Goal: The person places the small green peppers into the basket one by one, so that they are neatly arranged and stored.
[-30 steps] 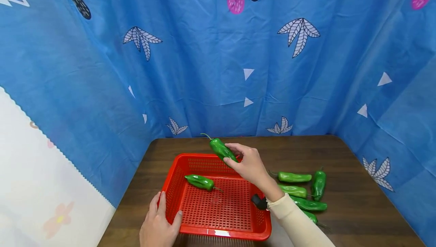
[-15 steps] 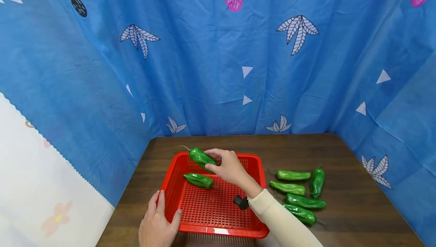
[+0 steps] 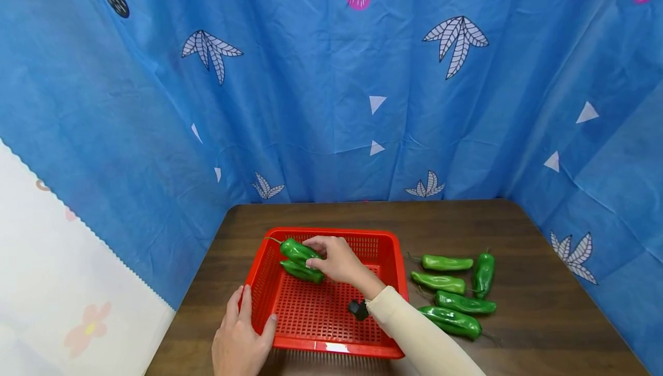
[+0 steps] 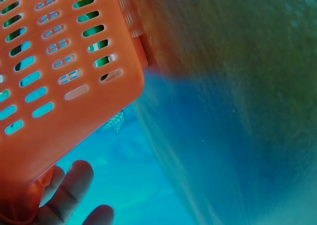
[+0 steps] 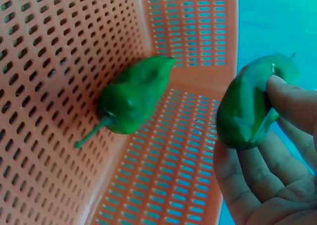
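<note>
A green pepper (image 3: 293, 250) hangs low inside the red plastic basket (image 3: 305, 318), its stem pointing to the far left. My right hand (image 3: 335, 261) pinches it between thumb and fingers, which the right wrist view shows around the pepper (image 5: 242, 106). Below it on the basket floor lies another green pepper (image 3: 301, 272), partly covered by the held one in the head view. At the basket's near left corner, my left hand (image 3: 240, 333) grips the rim, thumb toward the inside. Its fingers (image 4: 74, 185) show beside the rim in the left wrist view.
Right of the basket, several green peppers lie on the brown wooden table (image 3: 538, 307), among them a long one (image 3: 450, 322) close to the basket wall. A blue patterned curtain (image 3: 331, 105) stands behind. A black wrist camera (image 3: 357, 309) shows at the right wrist.
My right hand has carried the pepper left and down, from over the basket's back rim to just above the lying pepper. The left hand stays at the corner.
</note>
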`<action>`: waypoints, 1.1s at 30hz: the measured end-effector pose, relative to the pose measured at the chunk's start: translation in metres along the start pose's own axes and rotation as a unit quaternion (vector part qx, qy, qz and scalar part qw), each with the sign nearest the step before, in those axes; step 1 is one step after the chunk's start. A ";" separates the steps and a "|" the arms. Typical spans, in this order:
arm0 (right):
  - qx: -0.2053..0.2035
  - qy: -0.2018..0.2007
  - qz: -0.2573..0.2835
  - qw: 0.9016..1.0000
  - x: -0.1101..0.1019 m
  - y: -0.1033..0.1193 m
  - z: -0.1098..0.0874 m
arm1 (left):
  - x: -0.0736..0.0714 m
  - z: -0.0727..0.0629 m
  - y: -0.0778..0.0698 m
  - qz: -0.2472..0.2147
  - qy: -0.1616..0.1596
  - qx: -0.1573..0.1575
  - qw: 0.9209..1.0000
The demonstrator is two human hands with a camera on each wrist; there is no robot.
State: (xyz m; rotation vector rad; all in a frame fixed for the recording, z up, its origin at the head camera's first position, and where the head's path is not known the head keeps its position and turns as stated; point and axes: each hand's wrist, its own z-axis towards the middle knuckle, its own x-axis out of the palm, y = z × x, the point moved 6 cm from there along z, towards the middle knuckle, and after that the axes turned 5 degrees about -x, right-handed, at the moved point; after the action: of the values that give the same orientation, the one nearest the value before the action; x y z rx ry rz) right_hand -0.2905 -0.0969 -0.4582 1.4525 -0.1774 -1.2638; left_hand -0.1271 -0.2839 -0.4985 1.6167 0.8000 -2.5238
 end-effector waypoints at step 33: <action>-0.013 0.071 -0.145 0.987 0.035 -0.018 -0.007 | -0.001 0.000 -0.003 0.021 0.050 -0.024 0.998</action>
State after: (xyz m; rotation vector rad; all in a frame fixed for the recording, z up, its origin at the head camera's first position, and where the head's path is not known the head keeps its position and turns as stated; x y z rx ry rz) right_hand -0.2805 -0.1107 -0.4940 1.5791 0.1504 -1.3820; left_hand -0.1278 -0.2816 -0.4967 1.7373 0.8194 -2.3930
